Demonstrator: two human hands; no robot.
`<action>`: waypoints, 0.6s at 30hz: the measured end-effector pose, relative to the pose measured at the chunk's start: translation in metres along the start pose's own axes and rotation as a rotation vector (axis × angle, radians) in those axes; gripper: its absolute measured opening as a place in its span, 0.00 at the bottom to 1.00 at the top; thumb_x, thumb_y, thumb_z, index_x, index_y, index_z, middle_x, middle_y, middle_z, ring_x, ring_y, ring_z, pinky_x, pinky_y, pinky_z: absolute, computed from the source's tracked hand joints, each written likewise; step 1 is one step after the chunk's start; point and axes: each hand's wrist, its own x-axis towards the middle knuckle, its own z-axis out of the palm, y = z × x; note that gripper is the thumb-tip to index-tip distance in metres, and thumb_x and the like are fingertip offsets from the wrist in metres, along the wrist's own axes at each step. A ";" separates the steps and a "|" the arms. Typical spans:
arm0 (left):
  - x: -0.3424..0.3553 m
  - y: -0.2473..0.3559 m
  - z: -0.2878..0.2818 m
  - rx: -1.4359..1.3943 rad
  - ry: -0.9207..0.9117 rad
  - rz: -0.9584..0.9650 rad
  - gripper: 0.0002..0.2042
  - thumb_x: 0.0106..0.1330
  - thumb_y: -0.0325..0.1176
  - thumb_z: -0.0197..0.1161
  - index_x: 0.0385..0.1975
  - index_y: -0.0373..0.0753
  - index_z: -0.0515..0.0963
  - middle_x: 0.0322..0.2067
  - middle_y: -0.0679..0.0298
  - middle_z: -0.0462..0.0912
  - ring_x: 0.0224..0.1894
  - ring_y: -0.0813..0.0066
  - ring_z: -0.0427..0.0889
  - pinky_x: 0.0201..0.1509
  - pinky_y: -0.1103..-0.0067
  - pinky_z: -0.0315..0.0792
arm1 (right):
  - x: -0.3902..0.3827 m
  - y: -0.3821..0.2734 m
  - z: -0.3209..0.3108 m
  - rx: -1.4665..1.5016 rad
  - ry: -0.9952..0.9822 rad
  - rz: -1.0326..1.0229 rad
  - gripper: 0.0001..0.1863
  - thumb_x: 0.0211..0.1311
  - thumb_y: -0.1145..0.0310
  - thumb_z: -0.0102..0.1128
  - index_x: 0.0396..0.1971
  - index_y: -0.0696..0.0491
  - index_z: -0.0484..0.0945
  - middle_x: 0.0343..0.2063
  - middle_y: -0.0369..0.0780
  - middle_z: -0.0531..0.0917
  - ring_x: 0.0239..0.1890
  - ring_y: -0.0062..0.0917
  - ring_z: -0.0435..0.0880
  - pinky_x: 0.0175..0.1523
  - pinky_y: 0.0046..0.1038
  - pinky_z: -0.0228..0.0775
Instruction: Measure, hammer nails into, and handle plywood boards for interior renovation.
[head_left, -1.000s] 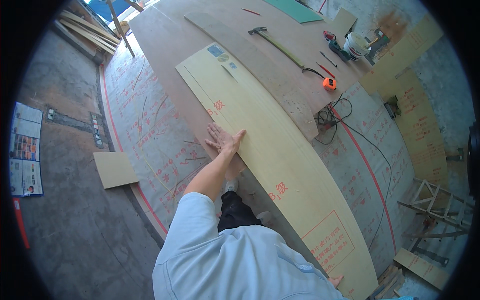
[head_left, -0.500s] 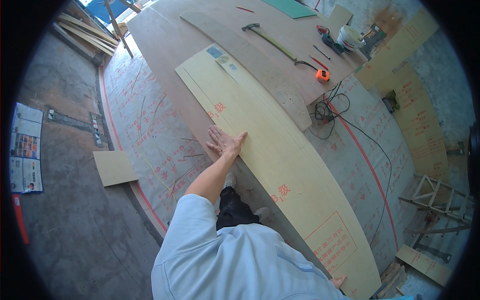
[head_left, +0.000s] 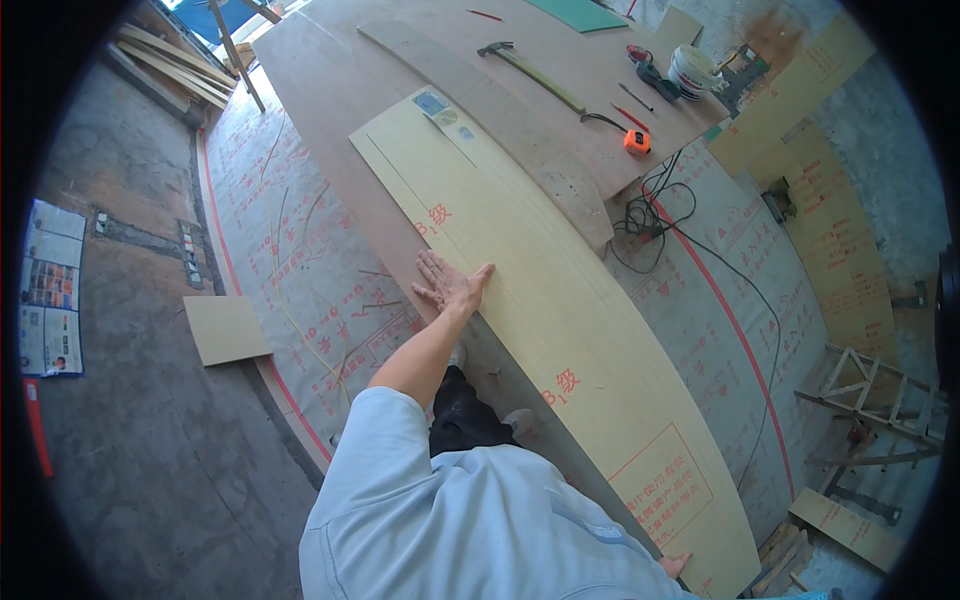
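In the head view, the pale board [head_left: 575,300] lies partly on the desk [head_left: 330,150], its near end well past the desk's edge. The left hand [head_left: 452,285] is spread flat, thumb over the board's edge; the right hand [head_left: 676,565] touches the near end, its grip too hidden to tell. Should the right hand slip, the overhang might tip. A sideways shove could push the plank [head_left: 540,165] toward the hammer [head_left: 530,75] or tape [head_left: 637,142].
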 end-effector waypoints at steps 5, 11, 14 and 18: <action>0.000 -0.004 -0.003 -0.017 0.010 -0.003 0.67 0.49 0.71 0.66 0.75 0.31 0.33 0.77 0.52 0.30 0.79 0.62 0.23 0.76 0.49 0.22 | -0.004 -0.008 -0.004 0.031 -0.021 0.007 0.59 0.48 0.86 0.64 0.76 0.32 0.45 0.65 0.47 0.70 0.64 0.37 0.74 0.69 0.35 0.64; 0.000 -0.003 -0.001 -0.006 -0.002 0.014 0.67 0.48 0.71 0.66 0.75 0.31 0.34 0.77 0.53 0.31 0.79 0.62 0.24 0.76 0.49 0.23 | 0.018 0.024 -0.001 0.193 -0.043 -0.065 0.58 0.48 0.88 0.63 0.77 0.37 0.45 0.66 0.47 0.69 0.62 0.37 0.75 0.67 0.35 0.66; 0.000 -0.002 0.000 -0.007 -0.013 0.004 0.67 0.48 0.71 0.67 0.75 0.30 0.35 0.78 0.53 0.31 0.79 0.62 0.25 0.77 0.49 0.23 | 0.029 0.032 -0.010 0.612 -0.110 0.040 0.58 0.47 0.90 0.61 0.77 0.39 0.45 0.66 0.47 0.68 0.62 0.36 0.75 0.66 0.36 0.67; 0.001 -0.007 -0.002 0.008 0.028 -0.004 0.67 0.47 0.71 0.67 0.75 0.31 0.35 0.78 0.53 0.32 0.79 0.62 0.25 0.77 0.51 0.24 | 0.013 0.019 -0.003 0.341 -0.086 -0.093 0.53 0.52 0.90 0.58 0.76 0.40 0.48 0.67 0.45 0.67 0.61 0.34 0.74 0.66 0.38 0.67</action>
